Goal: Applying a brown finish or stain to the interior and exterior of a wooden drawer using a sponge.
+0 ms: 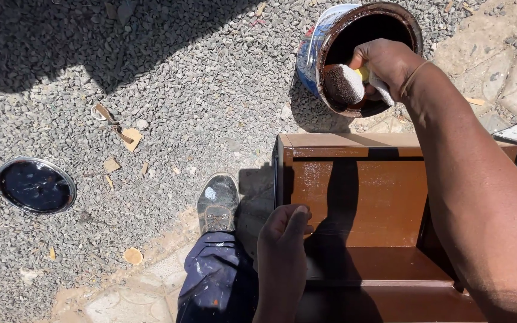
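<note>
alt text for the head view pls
A right hand dips a brown-soaked sponge into a tilted round paint can on grey gravel. The left hand rests on a brown-painted wooden box.

Bare arms; paint-flecked navy trousers [216, 281] — a scuffed grey shoe [218, 203].

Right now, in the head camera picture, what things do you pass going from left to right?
Round tin lid → wood scraps → paint-spotted shoe → left hand → sponge over the paint can → right hand.
</note>
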